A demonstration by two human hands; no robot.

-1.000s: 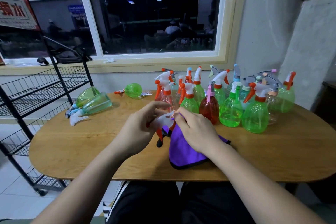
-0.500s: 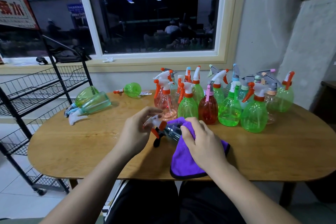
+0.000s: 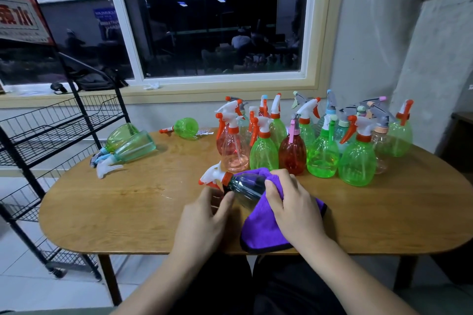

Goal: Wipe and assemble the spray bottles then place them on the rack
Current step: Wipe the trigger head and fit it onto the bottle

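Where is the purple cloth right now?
In the head view, the purple cloth sits at the near edge of the table, right of middle, under the right hand and partly wrapped round the dark bottle.

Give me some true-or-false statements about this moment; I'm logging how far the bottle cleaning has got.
1. The right hand grips a purple cloth against a dark-tinted spray bottle. True.
2. That bottle stands upright. False: it is on its side, with its head pointing left.
3. Its white spray head is fitted. True.
4. Several bottles are already shelved. False: none shows on the wire rack; those in view are on the table.
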